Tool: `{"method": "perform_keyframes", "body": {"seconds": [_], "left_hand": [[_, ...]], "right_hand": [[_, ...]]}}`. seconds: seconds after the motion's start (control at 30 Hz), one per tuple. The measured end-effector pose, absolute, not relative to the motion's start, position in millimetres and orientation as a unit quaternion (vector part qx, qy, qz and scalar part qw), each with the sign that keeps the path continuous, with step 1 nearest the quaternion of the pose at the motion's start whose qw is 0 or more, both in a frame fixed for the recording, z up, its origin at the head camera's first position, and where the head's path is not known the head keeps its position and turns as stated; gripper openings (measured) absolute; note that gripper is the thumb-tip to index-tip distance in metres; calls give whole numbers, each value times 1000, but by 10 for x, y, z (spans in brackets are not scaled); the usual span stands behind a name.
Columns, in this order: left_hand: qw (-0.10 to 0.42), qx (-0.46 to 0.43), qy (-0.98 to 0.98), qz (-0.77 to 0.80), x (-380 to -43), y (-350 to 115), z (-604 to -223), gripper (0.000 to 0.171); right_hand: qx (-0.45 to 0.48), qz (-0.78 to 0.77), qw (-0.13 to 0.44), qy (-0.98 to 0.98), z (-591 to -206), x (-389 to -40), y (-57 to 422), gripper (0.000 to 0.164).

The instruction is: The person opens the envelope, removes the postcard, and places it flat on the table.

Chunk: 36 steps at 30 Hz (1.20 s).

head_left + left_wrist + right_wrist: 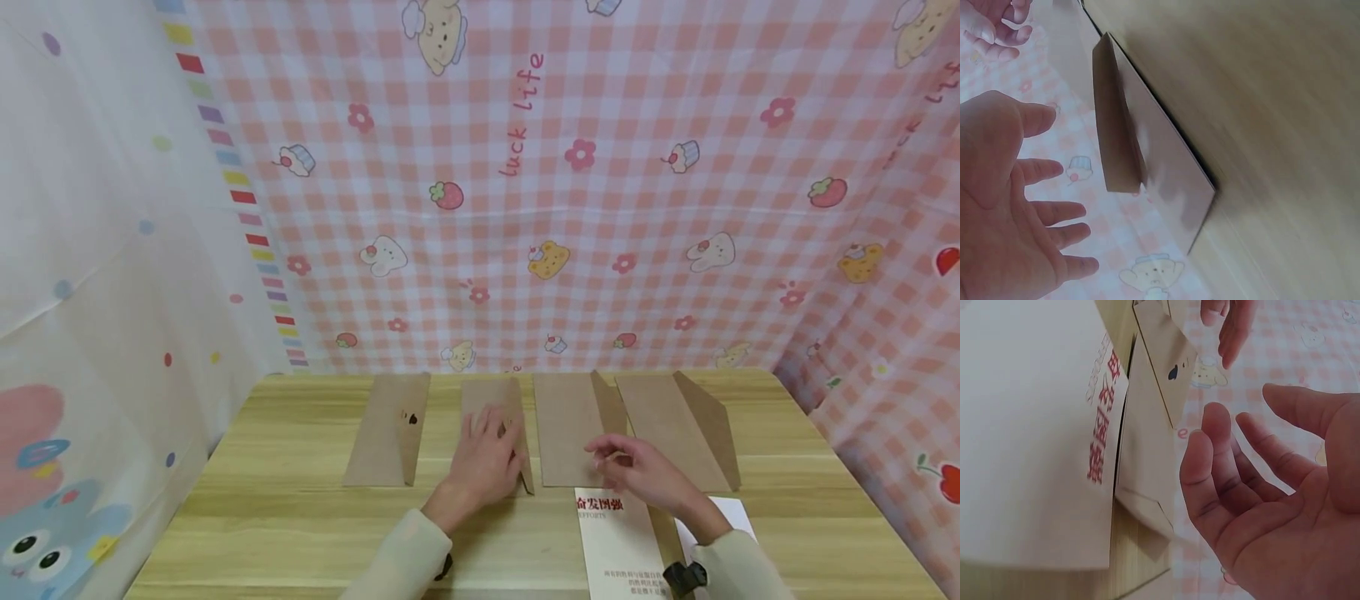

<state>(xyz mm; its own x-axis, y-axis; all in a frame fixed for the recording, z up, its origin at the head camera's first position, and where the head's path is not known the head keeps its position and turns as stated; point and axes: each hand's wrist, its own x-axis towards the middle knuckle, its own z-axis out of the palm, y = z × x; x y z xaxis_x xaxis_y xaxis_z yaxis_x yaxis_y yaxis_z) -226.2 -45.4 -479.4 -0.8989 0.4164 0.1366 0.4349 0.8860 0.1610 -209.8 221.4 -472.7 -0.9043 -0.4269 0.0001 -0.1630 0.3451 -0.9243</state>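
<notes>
My left hand (pixel 483 458) hovers over the second brown paper envelope (pixel 487 392) from the left, holding nothing. In the left wrist view its fingers are spread and nearly straight, beside an envelope (pixel 1169 156) whose flap (pixel 1116 125) stands raised. My right hand (pixel 637 471) is at the lower edge of the third envelope (pixel 570 425), and its loosely curled fingers (pixel 1196 459) hold nothing. Under the right forearm lies a white card (pixel 618 542) with red lettering, partly covered by the arm.
The leftmost envelope (pixel 375 433) bears a small black mark. At the right end lies another envelope (pixel 660 425) with its flap opened out. A second white sheet (pixel 735 512) shows beside the right wrist. Behind the wooden table (pixel 255 500) hangs a pink checked cloth (pixel 637 108).
</notes>
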Motion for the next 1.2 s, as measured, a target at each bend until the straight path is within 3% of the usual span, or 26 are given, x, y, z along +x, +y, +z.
{"method": "perform_keyframes", "body": {"seconds": [0.5,1.2], "left_hand": [[31,-188,-976,-102,-2242,-650,-4854,55],[-90,-166,-976,-111,-2171,-773,-4924,59]], "right_hand": [[-151,-560,111,807,-4826,-2295,1813,34],[-111,-553,132,815,-5001,-2439,1243,37]]}}
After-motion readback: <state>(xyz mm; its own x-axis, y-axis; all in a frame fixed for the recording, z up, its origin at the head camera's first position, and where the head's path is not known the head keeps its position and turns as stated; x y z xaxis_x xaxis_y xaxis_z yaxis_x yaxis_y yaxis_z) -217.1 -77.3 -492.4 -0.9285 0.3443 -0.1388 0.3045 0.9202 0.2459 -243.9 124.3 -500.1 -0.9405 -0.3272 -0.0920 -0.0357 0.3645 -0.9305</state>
